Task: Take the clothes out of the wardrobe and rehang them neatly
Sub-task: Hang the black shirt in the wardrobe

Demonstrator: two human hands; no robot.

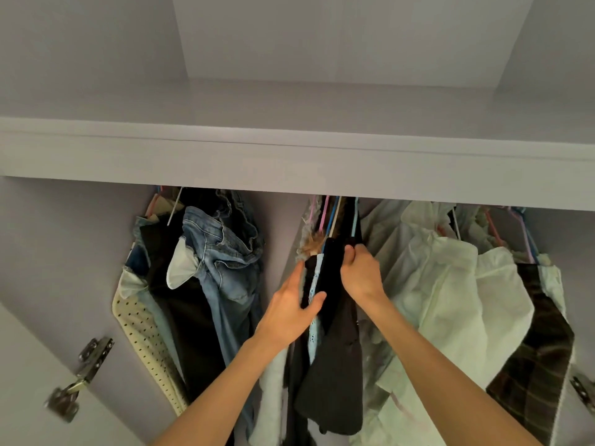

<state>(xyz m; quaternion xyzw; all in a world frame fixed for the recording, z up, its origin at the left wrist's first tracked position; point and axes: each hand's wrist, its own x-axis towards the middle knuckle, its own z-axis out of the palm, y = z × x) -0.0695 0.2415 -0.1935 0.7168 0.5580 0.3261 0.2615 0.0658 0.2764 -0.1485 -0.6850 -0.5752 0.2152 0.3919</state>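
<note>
A black jacket (335, 358) hangs in the middle of the open wardrobe among several coloured hangers (331, 217). My right hand (362, 272) grips the jacket's upper edge near its hanger. My left hand (294, 310) holds the garments beside it, thumb over a light blue lace strip (314, 284), fingers behind the cloth. Blue jeans (222, 259) hang bunched at the left. White and pale green clothes (450, 291) crowd the right side.
A white shelf board (289, 162) runs across above the clothes and hides the rail. A dotted cream garment (141, 333) hangs at the far left, a dark plaid one (537, 346) at the far right. Door hinges (83, 375) sit at both lower corners.
</note>
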